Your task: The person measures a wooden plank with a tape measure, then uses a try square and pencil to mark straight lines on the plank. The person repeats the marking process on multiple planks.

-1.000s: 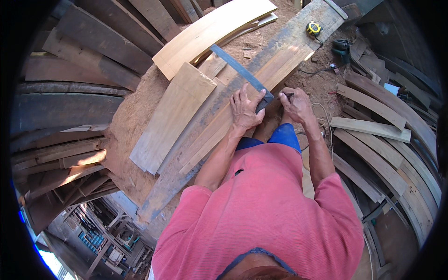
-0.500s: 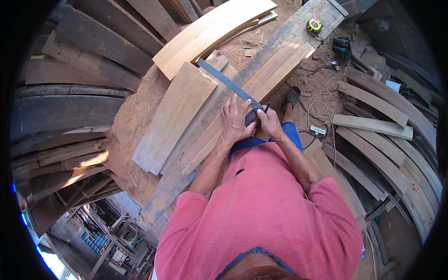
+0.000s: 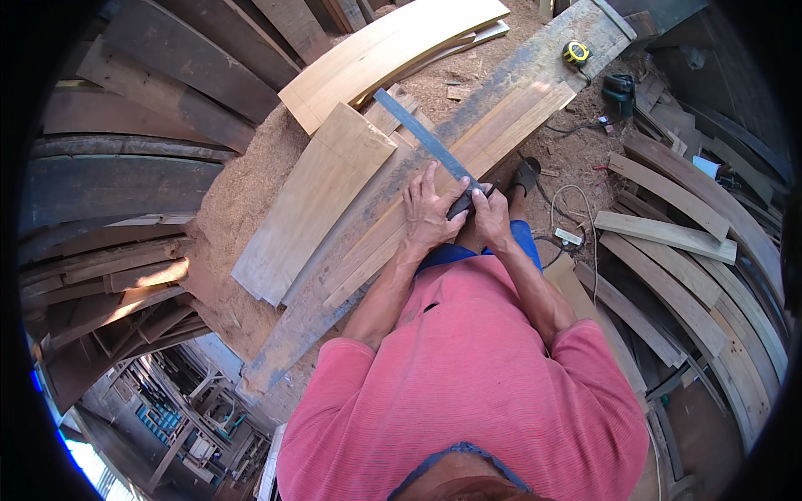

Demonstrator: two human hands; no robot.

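A try square with a long blue-grey blade (image 3: 422,134) and a dark stock (image 3: 458,204) lies slantwise across a long brown board (image 3: 368,271). My left hand (image 3: 428,209) grips its stock at the board's near edge, fingertips spread onto the wood. Close beside it, my right hand (image 3: 493,219) is closed, thumb and fingers pinched at the blade's near end. Something dark and thin shows at those fingertips; I cannot tell its kind. The board rests on a worn, paint-marked bench plank (image 3: 518,71).
Pale cut boards (image 3: 313,200) and curved planks (image 3: 384,50) lie left and beyond, among sawdust (image 3: 234,225). A yellow-black tape measure (image 3: 576,53) sits on the bench's far end. At right are a dark green power tool (image 3: 618,92), a white socket strip (image 3: 568,236) with cord, and stacked curved planks (image 3: 668,309).
The square's blade has turned slightly more upright, and its near end has shifted right along with both hands. The whole view has also shifted a little.
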